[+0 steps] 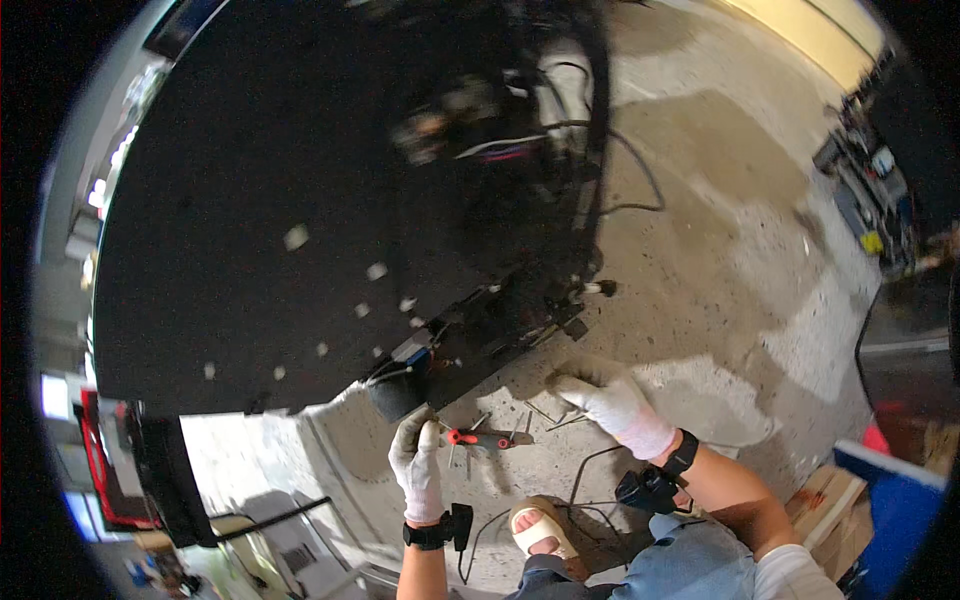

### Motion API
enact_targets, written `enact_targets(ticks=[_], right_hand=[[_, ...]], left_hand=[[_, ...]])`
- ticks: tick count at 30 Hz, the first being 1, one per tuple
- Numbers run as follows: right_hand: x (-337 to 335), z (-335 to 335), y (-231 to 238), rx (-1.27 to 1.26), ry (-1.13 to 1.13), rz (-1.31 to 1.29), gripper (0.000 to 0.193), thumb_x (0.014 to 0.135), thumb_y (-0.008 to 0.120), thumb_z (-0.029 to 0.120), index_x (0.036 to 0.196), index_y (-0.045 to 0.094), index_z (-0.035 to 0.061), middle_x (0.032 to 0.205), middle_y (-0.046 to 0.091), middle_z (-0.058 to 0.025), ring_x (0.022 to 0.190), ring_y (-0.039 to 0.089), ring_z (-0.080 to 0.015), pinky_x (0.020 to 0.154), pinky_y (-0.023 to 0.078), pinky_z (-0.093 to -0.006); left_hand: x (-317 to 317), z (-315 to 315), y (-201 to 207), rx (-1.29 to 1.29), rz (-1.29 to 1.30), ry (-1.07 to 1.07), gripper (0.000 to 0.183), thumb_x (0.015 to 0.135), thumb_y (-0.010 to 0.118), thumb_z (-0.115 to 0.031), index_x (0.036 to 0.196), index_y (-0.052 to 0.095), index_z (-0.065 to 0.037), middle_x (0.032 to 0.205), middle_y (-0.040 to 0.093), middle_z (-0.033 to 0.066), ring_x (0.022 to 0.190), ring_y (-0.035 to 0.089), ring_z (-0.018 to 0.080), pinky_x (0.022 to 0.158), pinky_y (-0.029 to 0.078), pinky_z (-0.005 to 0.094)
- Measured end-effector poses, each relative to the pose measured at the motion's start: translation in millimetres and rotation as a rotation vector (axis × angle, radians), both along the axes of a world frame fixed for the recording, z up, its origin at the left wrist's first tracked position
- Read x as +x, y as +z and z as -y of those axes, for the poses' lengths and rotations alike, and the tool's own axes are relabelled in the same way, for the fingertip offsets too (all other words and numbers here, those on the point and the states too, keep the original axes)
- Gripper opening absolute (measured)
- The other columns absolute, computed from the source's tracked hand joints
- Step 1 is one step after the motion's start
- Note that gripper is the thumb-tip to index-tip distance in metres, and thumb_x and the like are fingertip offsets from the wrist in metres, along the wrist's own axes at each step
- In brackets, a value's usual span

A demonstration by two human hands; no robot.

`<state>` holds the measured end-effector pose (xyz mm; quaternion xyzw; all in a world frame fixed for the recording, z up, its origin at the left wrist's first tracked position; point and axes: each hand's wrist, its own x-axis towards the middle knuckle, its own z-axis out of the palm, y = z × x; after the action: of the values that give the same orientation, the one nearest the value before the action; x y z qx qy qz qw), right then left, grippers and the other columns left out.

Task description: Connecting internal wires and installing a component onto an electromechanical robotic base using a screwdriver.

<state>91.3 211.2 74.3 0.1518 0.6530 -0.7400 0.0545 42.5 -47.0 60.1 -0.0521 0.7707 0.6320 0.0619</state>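
My left hand (415, 462), in a white glove, is closed at the left end of a red and black folding hex key set (482, 438). Several thin metal keys fan out from its body. My right hand (615, 408), gloved too, has its fingers curled low over the concrete floor. Thin metal rods (567, 418) lie by its fingertips; whether the fingers grip one is hidden. Just above the left hand hangs a dark rounded part (398, 395) with thin wires, at the lower edge of a large black panel (230, 310) dotted with pale square patches.
Loose wires and a black cable (640, 150) hang from the black machine's right side. Dark metal equipment (870, 190) stands at the far right. Cut wood (825, 500) and a blue object (890, 490) lie at the lower right. My sandalled foot (540, 530) is below.
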Motion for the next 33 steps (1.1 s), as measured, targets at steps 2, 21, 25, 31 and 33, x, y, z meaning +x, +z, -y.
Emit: enact_targets(ticks=[2, 21, 25, 31, 33], right_hand=[[0, -1, 5, -0.098, -0.045, -0.023, 0.018, 0.082, 0.056, 0.019, 0.084, 0.061, 0.0024, 0.066, 0.057, -0.0005, 0.059, 0.050, -0.0060, 0.051, 0.037, -0.0213], [-6, -24, 10, -0.778, 0.085, -0.124, 0.024, 0.083, 0.050, 0.023, 0.092, 0.059, 0.0022, 0.072, 0.061, -0.0107, 0.062, 0.058, -0.0184, 0.058, 0.046, -0.0313], [-16, -23, 11, -0.689, 0.153, -0.265, 0.025, 0.082, 0.048, 0.027, 0.091, 0.059, 0.0068, 0.078, 0.060, -0.0175, 0.071, 0.059, -0.0325, 0.063, 0.046, -0.0372], [-39, -24, 5, -0.789, 0.297, -0.339, 0.025, 0.085, 0.048, 0.025, 0.101, 0.058, 0.0083, 0.080, 0.061, -0.0141, 0.073, 0.061, -0.0266, 0.065, 0.047, -0.0310], [-41, -19, 4, -0.744, 0.256, -0.408, 0.026, 0.086, 0.047, 0.026, 0.101, 0.058, 0.0086, 0.080, 0.061, -0.0138, 0.073, 0.061, -0.0270, 0.064, 0.047, -0.0309]], left_hand=[[-9, -43, 30, -0.016, -0.113, -0.115, 0.017, 0.083, 0.054, -0.012, 0.095, 0.058, 0.000, 0.081, 0.058, 0.0020, 0.068, 0.051, 0.0084, 0.059, 0.040, 0.0200], [-44, -164, 77, -0.140, -0.124, -0.145, 0.033, 0.084, 0.055, -0.024, 0.104, 0.051, 0.002, 0.096, 0.058, 0.0104, 0.075, 0.056, 0.0146, 0.057, 0.045, 0.0243], [-31, -172, 81, -0.172, -0.186, -0.092, 0.032, 0.084, 0.055, -0.027, 0.099, 0.052, 0.001, 0.093, 0.057, 0.0084, 0.074, 0.056, 0.0145, 0.059, 0.046, 0.0246], [-27, -166, 90, -0.159, -0.026, -0.123, 0.035, 0.086, 0.045, -0.037, 0.099, 0.049, -0.004, 0.087, 0.055, 0.0073, 0.076, 0.056, 0.0158, 0.067, 0.048, 0.0306], [-24, -159, 92, -0.276, -0.032, 0.083, 0.032, 0.086, 0.046, -0.033, 0.100, 0.049, -0.005, 0.090, 0.054, 0.0084, 0.079, 0.056, 0.0161, 0.068, 0.049, 0.0313]])
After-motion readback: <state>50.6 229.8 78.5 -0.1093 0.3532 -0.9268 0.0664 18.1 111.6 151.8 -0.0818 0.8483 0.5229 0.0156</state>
